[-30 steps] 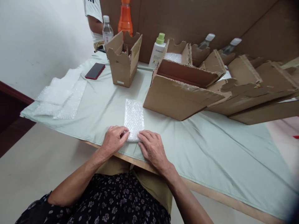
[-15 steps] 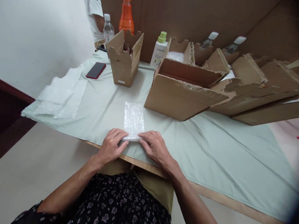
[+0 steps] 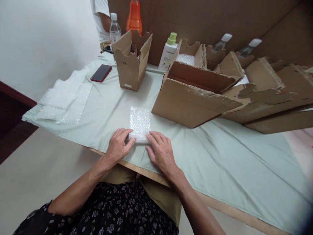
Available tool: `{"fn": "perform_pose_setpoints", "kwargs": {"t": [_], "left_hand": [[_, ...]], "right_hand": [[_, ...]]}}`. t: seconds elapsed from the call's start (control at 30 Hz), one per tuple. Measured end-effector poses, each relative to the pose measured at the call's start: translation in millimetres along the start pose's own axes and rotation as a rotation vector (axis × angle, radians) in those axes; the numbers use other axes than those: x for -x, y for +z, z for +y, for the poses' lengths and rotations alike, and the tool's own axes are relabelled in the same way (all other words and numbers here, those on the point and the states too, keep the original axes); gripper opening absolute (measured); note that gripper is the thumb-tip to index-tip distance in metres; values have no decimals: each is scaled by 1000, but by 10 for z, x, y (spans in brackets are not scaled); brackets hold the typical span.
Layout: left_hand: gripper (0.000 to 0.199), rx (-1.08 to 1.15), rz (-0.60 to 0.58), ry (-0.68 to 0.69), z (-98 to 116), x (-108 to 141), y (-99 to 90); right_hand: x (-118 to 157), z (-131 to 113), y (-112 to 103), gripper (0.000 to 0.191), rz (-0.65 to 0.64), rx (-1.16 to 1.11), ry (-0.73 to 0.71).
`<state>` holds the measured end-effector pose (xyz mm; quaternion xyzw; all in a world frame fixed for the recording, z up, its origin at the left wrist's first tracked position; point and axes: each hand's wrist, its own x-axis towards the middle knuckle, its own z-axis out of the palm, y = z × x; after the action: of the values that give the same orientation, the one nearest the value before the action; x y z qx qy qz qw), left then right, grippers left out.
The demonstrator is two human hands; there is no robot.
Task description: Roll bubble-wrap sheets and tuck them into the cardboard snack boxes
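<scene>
A small sheet of clear bubble wrap (image 3: pixel 140 120) lies on the green-covered table in front of me, its near end folded over into a flat strip. My left hand (image 3: pixel 119 144) grips the left end of that fold, fingertips at the side edge and thumb on top. At the right corner, the fingertips of my right hand (image 3: pixel 160 149) touch the wrap. The right thumb is spread away from the fingers, off the near edge of the sheet. Whether anything is wrapped inside the fold cannot be seen.
More bubble wrap sheets (image 3: pixel 65 98) lie at the left, near a phone (image 3: pixel 101 73). A narrow cardboard box (image 3: pixel 129 68) stands behind. Larger cardboard boxes (image 3: pixel 193 104) line the right. A white bottle (image 3: pixel 168 54) and an orange bottle (image 3: pixel 134 21) stand at the back, near a person's arm (image 3: pixel 104 21).
The folded near end has moved away from me and become wider, leaving less flat sheet. Both hands have moved slightly forward with it, and the right thumb has come off the fold.
</scene>
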<state>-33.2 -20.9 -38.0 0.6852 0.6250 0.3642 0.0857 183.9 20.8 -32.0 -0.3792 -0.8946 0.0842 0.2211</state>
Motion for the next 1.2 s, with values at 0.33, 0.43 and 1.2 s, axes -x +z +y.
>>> {"fn": "perform_pose_setpoints", "kwargs": {"t": [0.33, 0.43, 1.2], "left_hand": [[32, -4, -28, 97, 23, 92, -39], [29, 34, -47, 115, 38, 108, -92], [24, 11, -29, 40, -19, -105, -1]], "right_hand": [[-37, 32, -35, 30, -4, -66, 23], [3, 46, -77, 24, 15, -182, 48], [-78, -9, 37, 36, -22, -26, 98]]}}
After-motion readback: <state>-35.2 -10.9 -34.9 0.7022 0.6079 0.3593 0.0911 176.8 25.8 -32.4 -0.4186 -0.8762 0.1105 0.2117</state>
